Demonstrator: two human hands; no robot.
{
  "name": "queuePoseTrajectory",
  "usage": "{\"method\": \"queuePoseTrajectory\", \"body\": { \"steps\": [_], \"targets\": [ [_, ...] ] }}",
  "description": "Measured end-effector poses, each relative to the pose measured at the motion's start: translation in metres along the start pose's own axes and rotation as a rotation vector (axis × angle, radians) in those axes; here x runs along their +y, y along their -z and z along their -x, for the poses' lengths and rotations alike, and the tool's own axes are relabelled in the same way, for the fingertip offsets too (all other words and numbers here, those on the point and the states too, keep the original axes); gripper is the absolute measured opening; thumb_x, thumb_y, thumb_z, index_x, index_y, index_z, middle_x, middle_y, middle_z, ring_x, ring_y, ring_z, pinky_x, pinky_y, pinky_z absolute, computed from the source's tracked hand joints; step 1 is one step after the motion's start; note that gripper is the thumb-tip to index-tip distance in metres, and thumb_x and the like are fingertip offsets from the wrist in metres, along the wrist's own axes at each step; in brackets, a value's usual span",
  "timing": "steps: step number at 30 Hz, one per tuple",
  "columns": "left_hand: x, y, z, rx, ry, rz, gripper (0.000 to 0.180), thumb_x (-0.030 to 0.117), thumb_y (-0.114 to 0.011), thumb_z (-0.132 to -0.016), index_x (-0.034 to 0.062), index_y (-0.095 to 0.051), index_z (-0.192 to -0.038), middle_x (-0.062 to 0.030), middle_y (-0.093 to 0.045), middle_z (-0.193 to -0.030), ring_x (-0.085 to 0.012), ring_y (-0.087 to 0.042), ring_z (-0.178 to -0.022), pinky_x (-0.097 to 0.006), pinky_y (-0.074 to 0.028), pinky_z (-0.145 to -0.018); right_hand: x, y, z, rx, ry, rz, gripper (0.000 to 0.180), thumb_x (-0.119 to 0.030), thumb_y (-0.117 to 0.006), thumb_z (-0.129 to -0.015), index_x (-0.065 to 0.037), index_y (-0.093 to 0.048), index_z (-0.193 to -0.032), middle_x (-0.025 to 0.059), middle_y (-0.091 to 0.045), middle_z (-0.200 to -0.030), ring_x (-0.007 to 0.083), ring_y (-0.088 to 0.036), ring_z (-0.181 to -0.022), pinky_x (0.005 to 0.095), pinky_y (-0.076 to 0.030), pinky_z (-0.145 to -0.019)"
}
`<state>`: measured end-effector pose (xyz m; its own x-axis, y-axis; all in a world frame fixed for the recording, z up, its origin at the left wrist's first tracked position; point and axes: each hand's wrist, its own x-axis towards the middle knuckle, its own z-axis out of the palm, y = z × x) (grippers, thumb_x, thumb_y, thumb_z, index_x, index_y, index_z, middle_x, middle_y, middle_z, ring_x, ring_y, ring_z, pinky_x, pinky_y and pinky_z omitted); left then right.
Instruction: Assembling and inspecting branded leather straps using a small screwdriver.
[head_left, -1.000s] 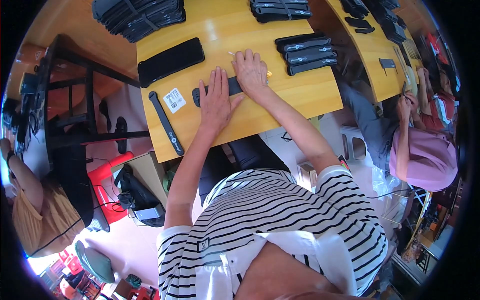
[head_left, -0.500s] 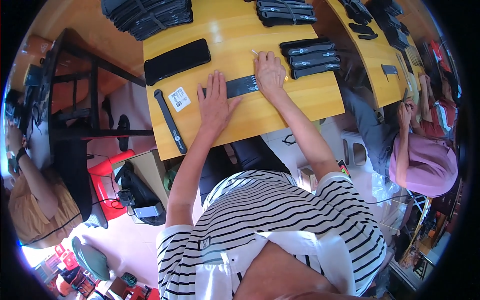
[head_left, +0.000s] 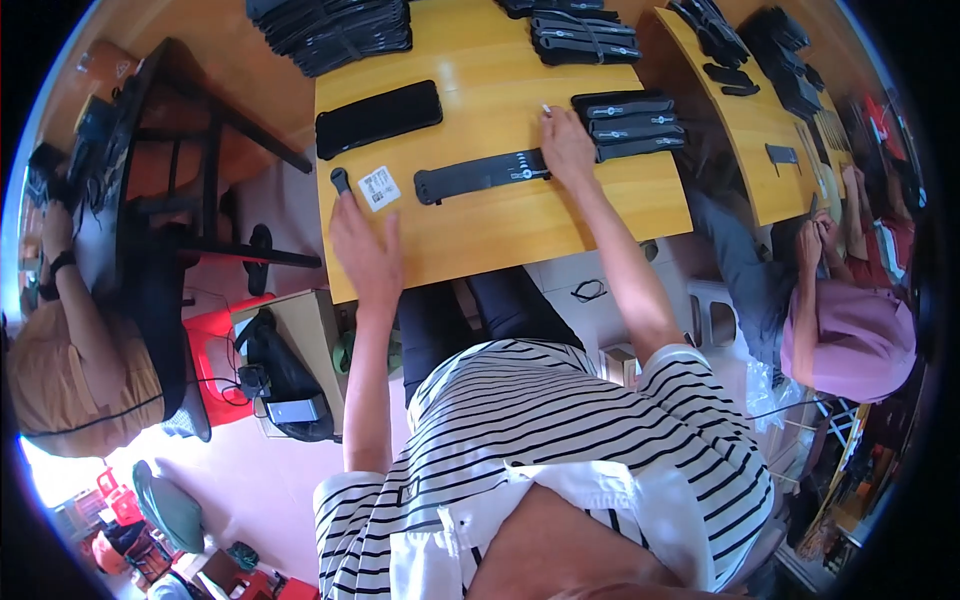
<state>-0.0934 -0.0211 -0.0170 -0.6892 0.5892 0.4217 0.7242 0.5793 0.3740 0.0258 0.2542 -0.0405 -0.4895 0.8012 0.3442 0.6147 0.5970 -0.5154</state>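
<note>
A flat black strap (head_left: 470,178) with white print lies across the middle of the table. My right hand (head_left: 568,150) is at its right end, fingers curled round a thin tool with a white tip (head_left: 546,109); the rest of the tool is hidden. My left hand (head_left: 364,248) lies over a second black strap (head_left: 341,181), of which only the rounded top end shows past the fingers. Those fingers are stretched and the thumb stands apart. Just right of that strap's end is a white printed label (head_left: 379,188).
A black pile of flat strips (head_left: 380,118) lies behind the label. Bundled black straps (head_left: 330,35) stand at the back left, more bundles (head_left: 585,38) at the back right, and a row of straps (head_left: 630,125) near my right hand. Co-workers sit at both sides; a second table (head_left: 765,170) stands right.
My left hand has left the middle strap and moved left onto the other strap. My right hand has shifted slightly right with the tool, while the whole view has also shifted.
</note>
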Motion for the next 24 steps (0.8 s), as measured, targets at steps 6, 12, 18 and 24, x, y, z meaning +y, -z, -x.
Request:
{"method": "queuePoseTrajectory", "body": {
  "steps": [6,12,18,24],
  "targets": [
    [-0.022,0.024,0.029,-0.212,0.406,-0.034,0.049,0.029,-0.069,-0.072,0.0003,-0.050,-0.107,-0.0192,-0.059,-0.088,-0.0407,-0.058,-0.081,-0.048,-0.046,-0.072,-0.028,0.051,0.056,0.115,0.123,-0.269,0.019,-0.012,-0.045,-0.088,-0.003,-0.057,-0.098,0.0176,-0.057,-0.087,0.0370,-0.056,-0.082,0.0418,-0.044,-0.071],
    [-0.072,0.000,0.039,-0.375,0.627,0.529,0.034,0.018,-0.069,-0.072,0.0017,-0.053,-0.097,-0.0042,-0.056,-0.062,-0.0178,-0.056,-0.053,-0.030,-0.044,-0.049,-0.062,0.062,0.138,-0.186,0.051,-0.427,0.013,-0.005,-0.051,-0.084,-0.001,-0.060,-0.091,0.0161,-0.058,-0.082,0.0340,-0.058,-0.075,0.0390,-0.046,-0.065],
    [-0.001,0.035,0.035,-0.327,0.867,1.341,0.019,0.013,-0.065,-0.079,0.0055,-0.053,-0.092,-0.0013,-0.059,-0.070,-0.0045,-0.050,-0.051,-0.015,-0.033,-0.040,-0.096,0.051,0.169,-0.456,-0.017,-0.776,0.012,-0.006,-0.054,-0.087,0.002,-0.057,-0.095,0.0050,-0.058,-0.076,0.0102,-0.054,-0.067,0.0226,-0.043,-0.061],
    [0.040,0.022,0.043,-0.262,0.752,1.414,0.022,0.016,-0.062,-0.082,0.0025,-0.052,-0.096,-0.0039,-0.061,-0.073,-0.0072,-0.053,-0.053,-0.017,-0.038,-0.042,-0.123,0.049,0.162,-0.716,-0.314,-1.275,0.023,-0.007,-0.060,-0.084,-0.004,-0.046,-0.101,0.0011,-0.054,-0.072,0.0035,-0.044,-0.054,0.0174,-0.031,-0.043]
  ]
}}
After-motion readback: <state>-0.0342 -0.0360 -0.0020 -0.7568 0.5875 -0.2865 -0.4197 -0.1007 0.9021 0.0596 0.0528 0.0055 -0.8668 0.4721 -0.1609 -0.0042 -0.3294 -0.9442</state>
